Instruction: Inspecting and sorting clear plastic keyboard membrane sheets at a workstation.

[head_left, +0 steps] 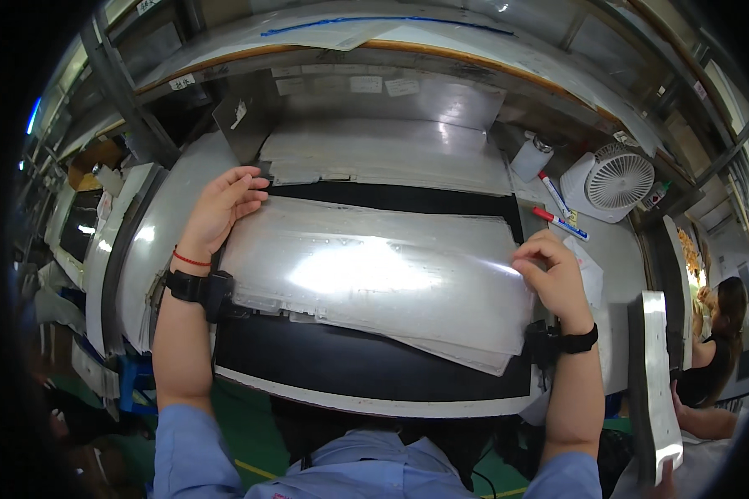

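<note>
A stack of thin, shiny translucent sheets lies at a slant on a black mat, its layers uneven along the near edge. At its right edge my right hand is closed, thumb and forefinger pinching the edge of a sheet. My left hand is by the stack's far left corner, fingers stretched out and apart, holding nothing that shows. Beyond the mat's far strip lies a second pile of similar sheets, against an upright metal plate.
At right stand a small white fan, a pump bottle and markers. A shelf spans the back. A long metal-faced bar rises at right, near another person. More work surfaces stand at left.
</note>
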A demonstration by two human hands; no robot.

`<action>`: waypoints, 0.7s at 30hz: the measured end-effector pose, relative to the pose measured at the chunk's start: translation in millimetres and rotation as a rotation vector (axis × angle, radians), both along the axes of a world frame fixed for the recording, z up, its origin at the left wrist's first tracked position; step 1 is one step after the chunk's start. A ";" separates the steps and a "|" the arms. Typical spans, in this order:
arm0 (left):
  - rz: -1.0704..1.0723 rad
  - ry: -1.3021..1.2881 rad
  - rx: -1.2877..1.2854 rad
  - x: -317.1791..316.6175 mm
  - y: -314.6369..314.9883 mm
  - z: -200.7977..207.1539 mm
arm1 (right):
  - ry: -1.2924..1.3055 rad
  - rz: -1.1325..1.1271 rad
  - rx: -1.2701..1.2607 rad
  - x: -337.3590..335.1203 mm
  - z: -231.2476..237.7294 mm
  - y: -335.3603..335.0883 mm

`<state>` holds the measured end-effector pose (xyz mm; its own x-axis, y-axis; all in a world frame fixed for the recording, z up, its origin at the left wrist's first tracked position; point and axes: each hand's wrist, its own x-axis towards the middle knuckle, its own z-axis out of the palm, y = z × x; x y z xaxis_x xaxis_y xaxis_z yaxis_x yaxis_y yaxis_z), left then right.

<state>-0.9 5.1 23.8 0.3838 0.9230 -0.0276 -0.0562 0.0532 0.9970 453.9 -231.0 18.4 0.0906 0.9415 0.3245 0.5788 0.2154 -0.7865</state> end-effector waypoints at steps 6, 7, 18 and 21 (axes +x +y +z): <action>-0.075 0.030 -0.033 9.5 -12.5 7.0 | 0.432 -0.191 0.025 -0.9 -1.9 2.6; -0.118 0.032 -0.041 8.9 -12.4 6.0 | 0.452 -0.199 0.019 -1.2 -2.0 3.7; -0.213 0.184 0.070 5.0 -7.5 -4.1 | 0.604 -0.278 -0.083 -3.4 -6.6 6.9; -0.172 0.072 0.025 1.5 -2.9 -7.3 | 0.677 -0.234 -0.006 -3.0 -7.3 7.7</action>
<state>0.6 2.2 16.5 0.5339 0.8447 -0.0383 0.0233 0.0305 0.9993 450.9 -223.3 11.2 0.4696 0.8746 0.1206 -0.0059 0.1397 -0.9902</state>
